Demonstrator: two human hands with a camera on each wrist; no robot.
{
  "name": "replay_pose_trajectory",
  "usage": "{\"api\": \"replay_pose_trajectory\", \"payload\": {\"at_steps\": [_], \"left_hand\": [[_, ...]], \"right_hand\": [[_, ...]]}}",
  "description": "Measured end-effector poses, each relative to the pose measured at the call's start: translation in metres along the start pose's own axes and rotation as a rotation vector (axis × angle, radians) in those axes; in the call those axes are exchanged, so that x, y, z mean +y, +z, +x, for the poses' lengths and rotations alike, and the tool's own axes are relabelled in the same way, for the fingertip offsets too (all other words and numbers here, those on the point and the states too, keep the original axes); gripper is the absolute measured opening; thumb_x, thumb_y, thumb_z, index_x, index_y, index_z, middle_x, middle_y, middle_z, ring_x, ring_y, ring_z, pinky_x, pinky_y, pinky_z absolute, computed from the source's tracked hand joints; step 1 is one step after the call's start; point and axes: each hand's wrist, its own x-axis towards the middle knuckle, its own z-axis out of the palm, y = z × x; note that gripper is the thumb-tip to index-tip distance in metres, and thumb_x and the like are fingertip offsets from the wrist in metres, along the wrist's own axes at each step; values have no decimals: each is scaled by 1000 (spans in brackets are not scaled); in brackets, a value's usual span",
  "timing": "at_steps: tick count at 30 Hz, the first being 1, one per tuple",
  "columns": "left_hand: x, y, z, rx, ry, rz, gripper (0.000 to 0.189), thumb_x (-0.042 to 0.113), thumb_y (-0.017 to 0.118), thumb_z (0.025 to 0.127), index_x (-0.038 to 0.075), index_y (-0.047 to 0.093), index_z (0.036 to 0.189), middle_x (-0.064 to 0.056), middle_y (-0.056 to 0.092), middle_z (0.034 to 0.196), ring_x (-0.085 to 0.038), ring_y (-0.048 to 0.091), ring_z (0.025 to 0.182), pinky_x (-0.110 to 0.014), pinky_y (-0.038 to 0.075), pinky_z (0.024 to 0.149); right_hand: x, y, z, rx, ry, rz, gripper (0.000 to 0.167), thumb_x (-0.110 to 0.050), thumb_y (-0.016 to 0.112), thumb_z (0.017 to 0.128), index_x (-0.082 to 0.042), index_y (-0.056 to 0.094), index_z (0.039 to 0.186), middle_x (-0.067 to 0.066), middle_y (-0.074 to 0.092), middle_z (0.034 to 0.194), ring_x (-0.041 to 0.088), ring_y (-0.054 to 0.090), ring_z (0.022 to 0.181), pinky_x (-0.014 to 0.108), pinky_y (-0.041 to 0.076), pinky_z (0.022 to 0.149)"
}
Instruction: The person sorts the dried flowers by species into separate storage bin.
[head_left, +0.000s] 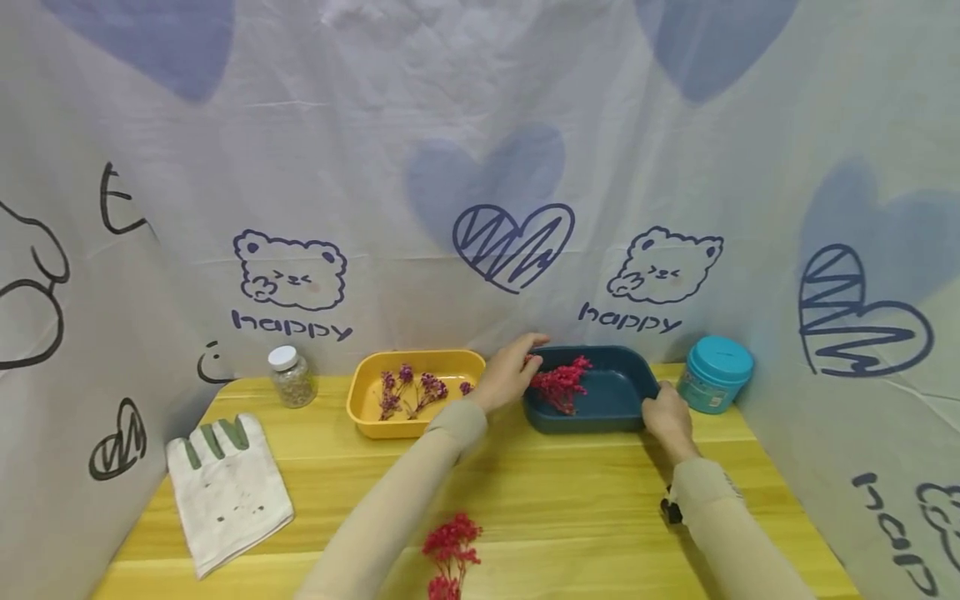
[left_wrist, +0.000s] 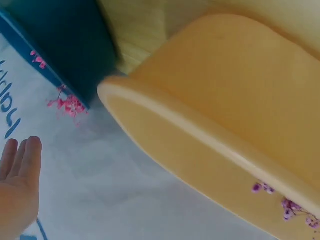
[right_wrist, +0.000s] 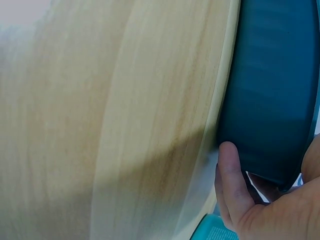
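Note:
A dark blue tray (head_left: 618, 390) stands at the back of the table with red dried flowers (head_left: 562, 385) in its left part. My right hand (head_left: 667, 417) grips the tray's right end; in the right wrist view its fingers (right_wrist: 231, 172) lie against the outer wall, and the rim partly hides the rest. My left hand (head_left: 506, 377) is at the tray's left end. The left wrist view shows its fingers (left_wrist: 31, 155) straight, apart from the tray walls. Beside that hand is a yellow tray (head_left: 397, 429) holding purple dried flowers (head_left: 429, 390), partly hidden by the wrist.
A teal lidded tub (head_left: 716, 375) stands right of the blue tray. At the left are a white-capped jar (head_left: 292, 379) and a folded white cloth (head_left: 232, 492). Another red flower sprig (head_left: 452, 537) is near the front. Printed fabric (head_left: 390, 167) encloses the table's back and sides.

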Motion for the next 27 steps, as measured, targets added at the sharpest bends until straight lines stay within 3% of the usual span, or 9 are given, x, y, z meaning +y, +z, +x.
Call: {"api": "replay_pose_trajectory", "payload": {"at_steps": [9, 12, 19, 27], "left_hand": [[3, -27, -37, -10, -60, -105, 44, 23, 54, 111, 13, 50, 153, -10, 57, 156, -31, 56, 143, -47, 46, 122], [3, -35, -50, -48, -48, -94, 43, 19, 57, 109, 9, 52, 151, -16, 60, 150, -35, 60, 135, -50, 50, 117], [6, -47, -74, -137, -79, -15, 37, 19, 61, 107, 6, 60, 142, -17, 68, 135, -28, 68, 114, -44, 60, 100], [10, -46, -104, -185, -120, -6, 36, 20, 63, 106, 7, 62, 140, -16, 70, 130, -30, 69, 117, -46, 60, 101]], "right_hand": [[0, -3, -1, 3, -10, -4, 65, -12, 33, 101, 13, 23, 160, 40, 31, 162, 60, 35, 147, 69, 38, 120], [1, -2, -1, 5, -12, -4, 65, -12, 34, 101, 14, 24, 159, 41, 33, 160, 60, 36, 146, 69, 38, 120], [2, -2, 1, 13, -16, -9, 64, -13, 34, 101, 13, 26, 159, 41, 36, 159, 61, 38, 144, 70, 40, 118], [0, 0, 0, 3, -14, -11, 64, -13, 35, 102, 14, 25, 159, 41, 34, 159, 60, 37, 145, 70, 40, 118]]}}
